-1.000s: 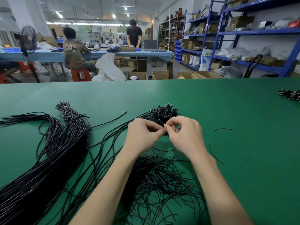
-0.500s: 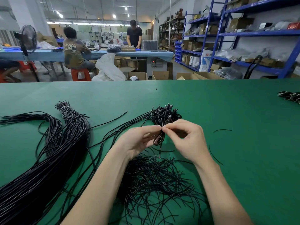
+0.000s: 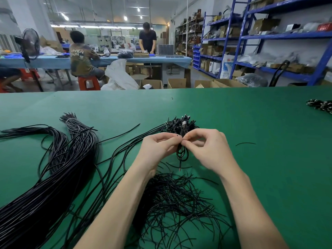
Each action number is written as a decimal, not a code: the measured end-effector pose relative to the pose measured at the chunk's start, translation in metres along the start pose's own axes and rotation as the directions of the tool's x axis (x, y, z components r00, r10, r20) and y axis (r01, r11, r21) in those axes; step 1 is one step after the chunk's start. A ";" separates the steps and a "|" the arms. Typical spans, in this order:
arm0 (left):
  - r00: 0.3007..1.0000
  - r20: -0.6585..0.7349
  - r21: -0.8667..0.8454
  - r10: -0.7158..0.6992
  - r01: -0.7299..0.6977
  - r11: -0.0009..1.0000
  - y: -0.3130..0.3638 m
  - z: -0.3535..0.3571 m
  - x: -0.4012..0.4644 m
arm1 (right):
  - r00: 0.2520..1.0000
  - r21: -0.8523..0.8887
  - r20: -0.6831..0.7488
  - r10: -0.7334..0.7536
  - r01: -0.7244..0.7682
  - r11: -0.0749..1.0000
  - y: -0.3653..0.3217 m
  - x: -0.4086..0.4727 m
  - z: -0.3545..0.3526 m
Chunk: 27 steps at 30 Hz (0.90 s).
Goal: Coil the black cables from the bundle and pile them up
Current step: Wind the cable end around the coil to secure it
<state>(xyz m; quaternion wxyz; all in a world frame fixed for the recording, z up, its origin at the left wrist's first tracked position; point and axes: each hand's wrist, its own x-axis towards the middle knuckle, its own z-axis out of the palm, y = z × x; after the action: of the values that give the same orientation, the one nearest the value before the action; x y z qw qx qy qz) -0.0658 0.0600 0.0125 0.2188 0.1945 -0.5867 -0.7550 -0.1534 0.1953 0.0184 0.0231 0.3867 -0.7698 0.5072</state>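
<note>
Since half a second ago, both hands have drawn closer at the fingertips, and the small coil between them hangs a little lower in the middle of the frame.

Counting from the left: one thick bundle (image 3: 53,168) of black cables sweeps from the lower left corner up to a tied end in the upper left of the green table (image 3: 251,123); I cannot count its strands. One loose tangle (image 3: 172,198) of cut black cables lies at lower centre, under my forearms. One pile (image 3: 179,124) of finished coils sits just above my fingertips. One short stray strand (image 3: 245,143) lies right of the hands, and one further dark bunch (image 3: 321,106) is cut off by the right edge.

My left hand (image 3: 158,150) is curled, thumb and forefinger pinching the top of the coil (image 3: 182,153). My right hand (image 3: 208,150) is curled too, its fingertips pinching the same spot, touching the left hand's. The coil dangles below the pinch with one end pointing down, just above the tangle.

Bare green surface runs wide across the right half of the table and along its far edge.
</note>
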 end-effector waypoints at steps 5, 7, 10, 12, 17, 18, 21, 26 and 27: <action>0.996 0.088 -0.066 -0.019 0.025 0.998 0.004 0.001 -0.001 | 0.994 0.018 -0.098 -0.043 0.044 0.999 0.002 -0.002 -0.001; 0.982 0.137 -0.167 -0.130 0.152 0.974 0.006 -0.002 0.000 | 0.990 0.097 -0.121 -0.068 0.080 0.992 0.003 -0.003 0.001; 0.931 0.210 -0.205 -0.298 0.340 0.918 0.005 -0.005 -0.003 | 0.992 0.202 -0.112 -0.056 0.078 0.976 0.003 -0.004 0.001; 0.909 0.253 -0.244 -0.331 0.391 0.888 0.005 -0.008 -0.003 | 0.995 0.233 -0.079 -0.059 0.076 0.970 0.002 -0.004 -0.002; 0.876 0.387 -0.324 -0.287 0.421 0.847 0.006 -0.010 -0.002 | 0.996 0.265 -0.063 -0.067 0.081 0.961 -0.001 -0.003 -0.008; 0.886 0.394 -0.283 -0.245 0.371 0.885 0.006 -0.010 -0.002 | 0.997 0.257 -0.057 -0.048 0.061 0.965 -0.001 -0.003 -0.008; 0.944 0.328 -0.088 -0.039 0.072 0.994 0.007 -0.008 -0.001 | 0.999 0.257 -0.039 0.032 -0.021 0.966 -0.001 -0.003 -0.009; 0.788 0.199 0.353 0.583 -0.613 0.707 -0.002 -0.004 -0.001 | 0.942 0.537 0.027 0.335 -0.297 0.790 -0.005 -0.003 -0.004; 0.669 0.257 0.432 0.697 -0.725 0.536 -0.003 -0.006 0.000 | 0.919 0.574 0.074 0.387 -0.356 0.737 -0.004 -0.003 -0.003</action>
<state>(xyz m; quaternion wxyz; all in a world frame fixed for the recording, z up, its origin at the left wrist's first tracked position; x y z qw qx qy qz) -0.0631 0.0562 0.0083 0.4321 -0.0313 -0.7943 -0.4260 -0.1497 0.1983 0.0213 -0.1776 0.2012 -0.6402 0.7198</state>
